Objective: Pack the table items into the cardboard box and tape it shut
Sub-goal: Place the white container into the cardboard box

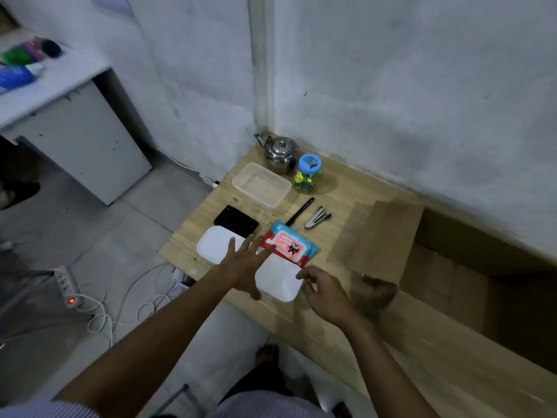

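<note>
An open cardboard box (470, 267) stands on the right of the wooden table (346, 188), one flap raised toward me. Two white lids lie near the front edge: one (215, 244) on the left, one (278, 280) in the middle. A red-and-blue wipes pack (291, 245) overlaps the middle lid. My left hand (244, 267) hovers flat, fingers spread, between the two lids. My right hand (325, 292) has its fingers curled at the middle lid's right edge. Farther back sit a clear plastic container (261, 184), a steel kettle (278, 153), a blue-capped jar (308, 173), a black wallet (236, 221), a black pen (300, 211) and a stapler (318, 218).
A wall corner closes in the table at the back and right. On the floor at the left lie a power strip (67, 286) and white cables (120, 309). A white cabinet (60, 116) with bottles stands at the far left.
</note>
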The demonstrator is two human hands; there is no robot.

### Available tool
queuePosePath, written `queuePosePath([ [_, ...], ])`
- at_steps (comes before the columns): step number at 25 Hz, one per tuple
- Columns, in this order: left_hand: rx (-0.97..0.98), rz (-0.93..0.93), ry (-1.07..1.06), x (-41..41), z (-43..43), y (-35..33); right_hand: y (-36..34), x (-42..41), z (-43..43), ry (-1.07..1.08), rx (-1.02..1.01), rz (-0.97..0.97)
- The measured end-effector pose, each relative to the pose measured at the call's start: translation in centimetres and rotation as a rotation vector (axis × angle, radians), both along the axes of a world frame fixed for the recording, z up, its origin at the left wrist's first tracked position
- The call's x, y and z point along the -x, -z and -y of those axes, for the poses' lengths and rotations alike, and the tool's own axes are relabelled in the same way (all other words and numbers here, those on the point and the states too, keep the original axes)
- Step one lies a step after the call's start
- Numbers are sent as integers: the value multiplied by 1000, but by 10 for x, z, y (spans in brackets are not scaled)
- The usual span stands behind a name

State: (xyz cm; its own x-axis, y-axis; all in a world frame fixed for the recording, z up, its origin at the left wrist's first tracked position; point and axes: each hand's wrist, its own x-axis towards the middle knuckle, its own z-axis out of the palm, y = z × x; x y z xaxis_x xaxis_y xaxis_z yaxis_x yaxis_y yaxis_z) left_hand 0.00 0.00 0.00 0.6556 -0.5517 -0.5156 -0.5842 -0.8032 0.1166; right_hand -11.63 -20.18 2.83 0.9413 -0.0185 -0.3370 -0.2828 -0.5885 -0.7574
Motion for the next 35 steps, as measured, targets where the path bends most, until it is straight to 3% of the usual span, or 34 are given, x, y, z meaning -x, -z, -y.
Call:
queuePosePath([
  [4, -112, 107, 63, -11, -12, 25, 10, -6, -16, 80, 51, -44],
  [11, 130, 161, 216, -26, -26, 27, -3, -23, -22, 233, -35, 61],
  [16, 375, 210, 150, -32, -22, -9, -10, -1, 32, 469, 3, 268],
  [26, 612, 331, 328, 7, 138, -109, -23, 101, 177, 941, 182, 357],
  [32, 679, 290, 456, 48, 258, -133, 1, 167, 268, 1023, 523, 271],
  [35, 679, 251, 451, 68, 311, -138, 21, 188, 294, 1049, 447, 204],
])
